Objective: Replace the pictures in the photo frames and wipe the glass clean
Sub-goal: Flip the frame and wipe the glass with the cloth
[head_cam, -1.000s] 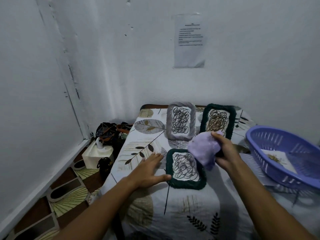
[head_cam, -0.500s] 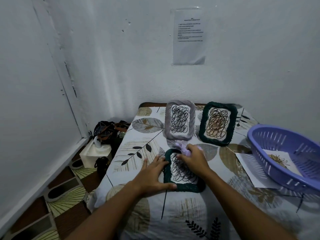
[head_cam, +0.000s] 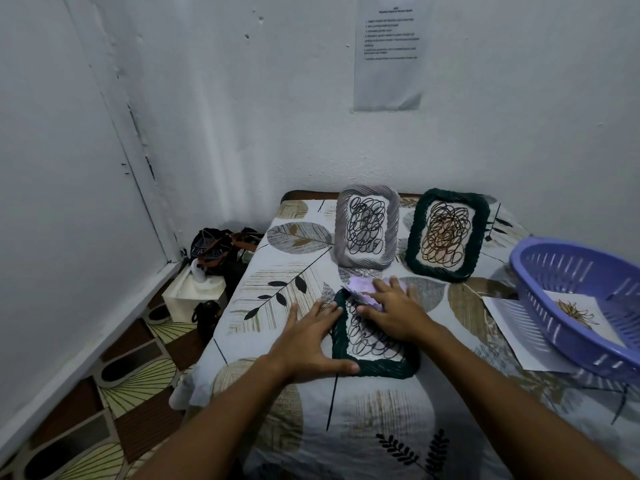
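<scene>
On the leaf-patterned cloth covering the worktop (head_cam: 381,427), a dark green woven photo frame (head_cam: 375,367) lies flat just in front of me, with a black scribble picture (head_cam: 367,337) showing under its glass. My left hand (head_cam: 311,344) rests on the cloth against the frame's left edge, fingers spread and straight, thumb stretched along the frame's near left corner. My right hand (head_cam: 394,313) lies palm down over the far part of the frame, fingers extended, pressing a crumpled lilac cloth (head_cam: 362,289) onto the glass; the cloth bulges out past my fingertips at the frame's far left corner.

Behind this frame two more stand tilted back near the white wall (head_cam: 519,133): a grey woven photo frame (head_cam: 367,226) holding a black scribble, and to its right a second dark green woven photo frame (head_cam: 448,233) with a brownish scribble. At my right a lilac plastic basket (head_cam: 554,271) sits on the worktop with a sheet showing a flower drawing (head_cam: 576,311) inside it, and a sheet of white paper (head_cam: 502,317) lies partly under the basket. A printed notice (head_cam: 389,53) is stuck to the wall above. Down on the patterned floor (head_cam: 114,393) to the left are a white tissue box (head_cam: 194,292) and a dark bag (head_cam: 214,247).
</scene>
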Demonstrator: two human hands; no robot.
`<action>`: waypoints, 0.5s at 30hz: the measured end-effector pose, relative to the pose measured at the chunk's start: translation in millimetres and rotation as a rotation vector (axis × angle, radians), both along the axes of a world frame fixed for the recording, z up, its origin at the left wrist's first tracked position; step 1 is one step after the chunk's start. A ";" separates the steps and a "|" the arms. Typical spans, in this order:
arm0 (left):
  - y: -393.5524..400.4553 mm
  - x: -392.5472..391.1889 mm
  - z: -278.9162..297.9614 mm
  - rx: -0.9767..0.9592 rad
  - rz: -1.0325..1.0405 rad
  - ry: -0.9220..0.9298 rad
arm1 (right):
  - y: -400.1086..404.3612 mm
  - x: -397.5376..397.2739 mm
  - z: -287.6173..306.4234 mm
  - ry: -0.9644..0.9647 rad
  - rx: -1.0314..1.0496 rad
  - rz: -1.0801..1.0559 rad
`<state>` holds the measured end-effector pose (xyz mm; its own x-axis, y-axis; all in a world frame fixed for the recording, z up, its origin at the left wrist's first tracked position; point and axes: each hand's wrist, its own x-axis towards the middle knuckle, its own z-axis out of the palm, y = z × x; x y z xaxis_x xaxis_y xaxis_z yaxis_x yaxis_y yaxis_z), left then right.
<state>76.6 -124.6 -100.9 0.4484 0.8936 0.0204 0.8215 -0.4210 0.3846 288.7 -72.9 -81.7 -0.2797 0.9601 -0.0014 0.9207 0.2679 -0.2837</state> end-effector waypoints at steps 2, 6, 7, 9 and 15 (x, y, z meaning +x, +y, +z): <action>0.5 0.0 0.5 -0.012 0.006 -0.012 | 0.3 -4.2 2.0 -0.048 -0.011 0.049; -0.9 -0.5 1.3 -0.022 0.008 -0.011 | -0.6 -10.9 1.7 -0.133 -0.015 0.100; -0.5 -0.5 1.0 -0.021 0.011 -0.013 | -0.6 -11.1 0.7 -0.150 -0.008 0.101; 0.4 -0.8 0.5 -0.015 0.014 -0.012 | -0.3 -10.6 0.7 -0.168 0.000 0.099; 0.7 -0.9 -0.9 -0.004 0.012 0.002 | 0.8 15.5 3.0 -0.150 -0.004 0.051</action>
